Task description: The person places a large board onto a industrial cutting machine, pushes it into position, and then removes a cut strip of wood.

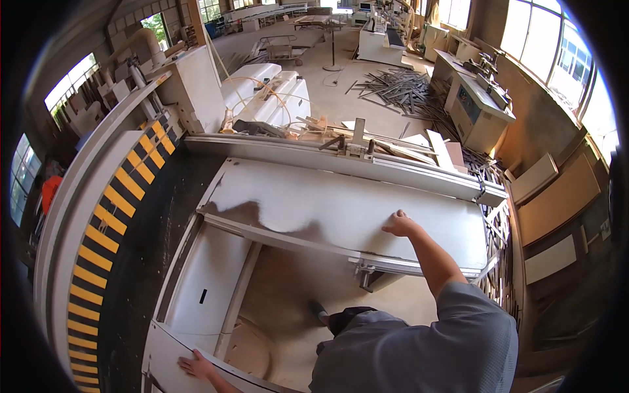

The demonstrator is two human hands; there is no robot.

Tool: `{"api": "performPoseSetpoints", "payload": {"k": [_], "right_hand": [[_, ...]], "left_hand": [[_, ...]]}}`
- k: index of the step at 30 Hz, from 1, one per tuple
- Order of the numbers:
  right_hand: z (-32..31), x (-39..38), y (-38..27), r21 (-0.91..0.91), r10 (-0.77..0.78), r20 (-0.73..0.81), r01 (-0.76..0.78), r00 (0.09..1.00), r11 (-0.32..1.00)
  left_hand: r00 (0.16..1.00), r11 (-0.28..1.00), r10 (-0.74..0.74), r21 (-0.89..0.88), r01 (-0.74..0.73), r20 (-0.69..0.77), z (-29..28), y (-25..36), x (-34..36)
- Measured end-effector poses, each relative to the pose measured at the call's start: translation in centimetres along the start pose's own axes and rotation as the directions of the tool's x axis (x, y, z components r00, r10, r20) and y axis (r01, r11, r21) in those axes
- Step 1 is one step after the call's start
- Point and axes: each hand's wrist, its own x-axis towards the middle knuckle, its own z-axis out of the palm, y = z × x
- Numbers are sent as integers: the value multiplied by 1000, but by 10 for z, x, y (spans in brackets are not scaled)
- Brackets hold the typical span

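Note:
Near the lower left, my left hand [193, 365] lies flat on a white table wing [169, 350] of a large saw-like machine, its fingers spread. Farther off, my right arm reaches over a long white table wing [341, 200]. On that surface rests my right hand [400, 224], thumb apart from loosely bent fingers, with nothing visible in it. Brownish worn patches [242, 213] mark the left part of this wing. A long metal fence [288, 150] with a clamp-like stop [356, 143] runs along its far side.
A yellow-and-black striped beam [118, 203] spans the dark machine bed [147, 242] on the left. Past the fence lie wood offcuts [400, 147] and a heap of dark strips [403, 88]. Boards [557, 190] lean along the right wall. Below me, the brown floor [282, 281] shows between the wings.

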Motion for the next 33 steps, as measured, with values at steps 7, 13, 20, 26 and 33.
{"api": "performPoseSetpoints", "payload": {"k": [7, 13, 20, 26, 33], "right_hand": [[-2, 12, 0, -75, 12, 73, -7, 997, 997], [0, -4, 2, -118, 19, 42, -14, 999, 993], [23, -28, 34, -140, -257, -173, 234, 951, 962], [41, -22, 107, -240, -561, -354, 507, 748, 828], [69, -93, 117, -10, -742, -506, 857, 440, 515]], "left_hand": [[965, 965, 259, -21, -260, -37, 5, -37, -90], [956, 953, 290, -78, -293, -46, -1, -77, -236], [964, 928, 235, -266, -261, -126, -19, -131, -414], [990, 958, 137, -248, -142, -39, -71, -173, -590], [994, 941, 93, -321, -106, -57, -91, -228, -753]]}}
